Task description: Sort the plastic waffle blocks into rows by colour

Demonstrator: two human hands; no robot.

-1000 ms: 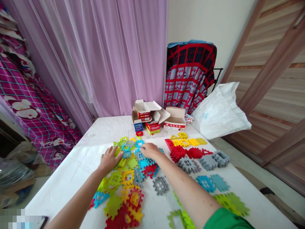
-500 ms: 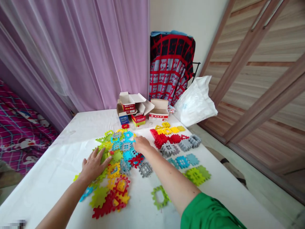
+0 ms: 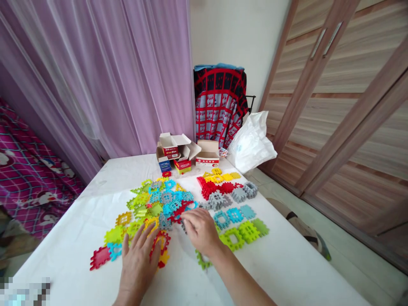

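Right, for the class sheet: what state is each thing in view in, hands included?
Notched panels at left: jumbled, mixed colours
Notched panels at right: grouped by colour
Left hand: fingers spread
Right hand: fingers curled, any grip unclear
Red-and-white carton: open, flap raised
Wardrobe doors: shut
Lilac curtain: drawn across
White plastic bag: crumpled

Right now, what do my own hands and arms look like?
Your left hand and right hand are bare, without gloves. No watch or bracelet shows, and no ring can be made out. The right forearm is bare to the picture's edge, with no sleeve in view.
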